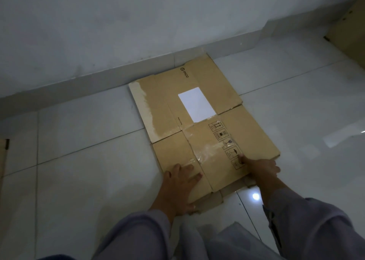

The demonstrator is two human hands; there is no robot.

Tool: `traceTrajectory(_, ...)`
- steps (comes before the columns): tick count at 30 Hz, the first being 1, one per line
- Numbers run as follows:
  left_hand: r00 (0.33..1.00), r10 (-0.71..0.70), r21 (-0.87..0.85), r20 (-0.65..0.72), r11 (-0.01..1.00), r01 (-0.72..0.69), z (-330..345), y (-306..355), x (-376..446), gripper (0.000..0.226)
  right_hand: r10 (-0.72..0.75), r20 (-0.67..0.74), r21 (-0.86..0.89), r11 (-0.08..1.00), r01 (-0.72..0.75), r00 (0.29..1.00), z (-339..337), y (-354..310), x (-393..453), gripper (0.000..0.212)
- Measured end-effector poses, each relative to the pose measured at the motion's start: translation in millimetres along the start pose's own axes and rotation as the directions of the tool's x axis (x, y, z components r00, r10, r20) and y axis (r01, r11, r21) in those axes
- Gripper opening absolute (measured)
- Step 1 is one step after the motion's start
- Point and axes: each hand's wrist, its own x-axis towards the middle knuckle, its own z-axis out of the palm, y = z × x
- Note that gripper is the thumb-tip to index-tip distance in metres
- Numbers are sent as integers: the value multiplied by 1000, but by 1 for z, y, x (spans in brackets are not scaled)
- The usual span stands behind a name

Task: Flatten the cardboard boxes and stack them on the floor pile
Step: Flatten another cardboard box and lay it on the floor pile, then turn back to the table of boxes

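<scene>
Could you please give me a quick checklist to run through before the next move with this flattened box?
1. Box flattened: ok. The cardboard box lies flat on the tiled floor.
2. Both hands on it: ok. The left hand presses palm-down on the near left panel; the right hand rests at the near right edge.
3. Edges lined up with the pile: not ok. A lower cardboard layer pokes out at the near edge.
4. Tape removed: not ok. Clear tape shows along the centre seam.
5. Height of the pile beneath: cannot tell.
</scene>
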Motion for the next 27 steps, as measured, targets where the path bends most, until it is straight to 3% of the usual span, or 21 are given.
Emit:
traceTrajectory(4,994,-13,5,111,1000,13,-47,2,-25,90,-82,-44,-43,996,80,996,-13,-9,-44,102)
traceTrajectory(7,993,-63,-35,103,997,67,-107,2,-65,61,-258,62,-272,925,265,964,-38,-12,-110,73)
traceTrajectory(9,990,-113,-82,80,989,119,-151,-1,-95,41,-439,75,-389,814,431,895,-66,-18,-159,57)
traceTrajectory(11,975,-201,-187,98,958,217,-199,-6,-131,37,-560,168,-450,688,569,811,-96,-29,-210,54)
traceTrajectory(15,933,-318,-273,167,895,354,-301,-19,-217,42,-611,347,-471,542,696,711,-165,-67,-310,59)
traceTrajectory(17,922,-339,-264,188,887,380,-353,-24,-260,44,-684,428,-483,379,789,591,-202,-90,-363,52)
traceTrajectory(21,908,-382,-299,172,858,418,-450,-36,-334,46,-717,640,-438,-47,898,274,-262,-136,-466,39)
traceTrajectory(23,901,-411,-319,141,843,434,-491,-46,-367,46,-701,683,-408,-135,903,203,-283,-156,-512,34)
traceTrajectory(27,867,-488,-320,98,810,492,-542,-74,-430,46,-710,695,-341,-186,921,114,-303,-186,-581,29)
